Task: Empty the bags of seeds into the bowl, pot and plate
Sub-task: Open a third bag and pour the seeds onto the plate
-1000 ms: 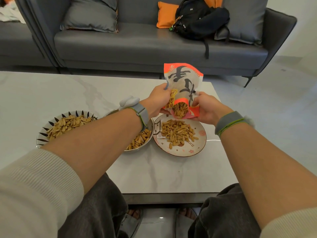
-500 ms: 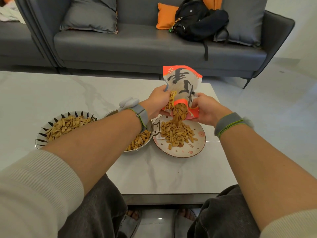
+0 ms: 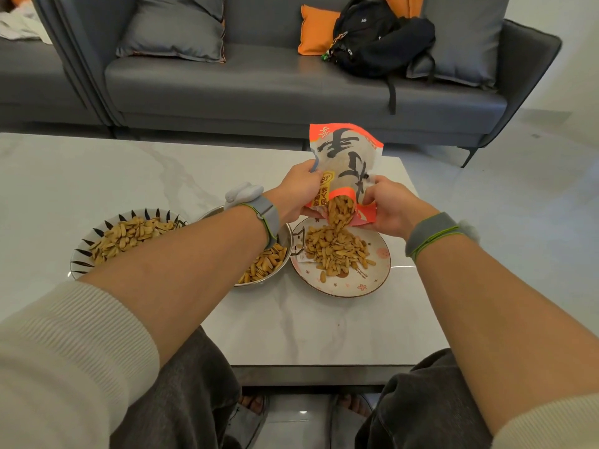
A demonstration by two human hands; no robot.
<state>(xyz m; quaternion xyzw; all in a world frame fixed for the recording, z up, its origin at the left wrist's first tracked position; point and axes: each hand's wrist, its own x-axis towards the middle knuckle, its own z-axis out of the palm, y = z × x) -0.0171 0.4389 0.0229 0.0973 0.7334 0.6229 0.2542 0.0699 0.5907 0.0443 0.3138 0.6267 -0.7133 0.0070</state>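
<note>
Seed bag (image 3: 345,166) upended over the plate (image 3: 372,280), gripped from both sides.

Left hand (image 3: 299,192) curled around the bag's left edge, right hand (image 3: 389,210) pinching the right side near the mouth; bag held mouth-down, above the plate's far rim. Seeds (image 3: 338,212) spilling from the mouth onto the heap on the plate. Standing in a row on the near part of the pale marble table (image 3: 308,325): patterned bowl (image 3: 81,254) at left, steel pot (image 3: 285,234) in the middle and just beside the plate, plate at right, each with seeds in it. Grey bands on both wrists. Beyond the table, a grey sofa (image 3: 259,82) with grey and orange cushions and a black backpack (image 3: 372,43).
</note>
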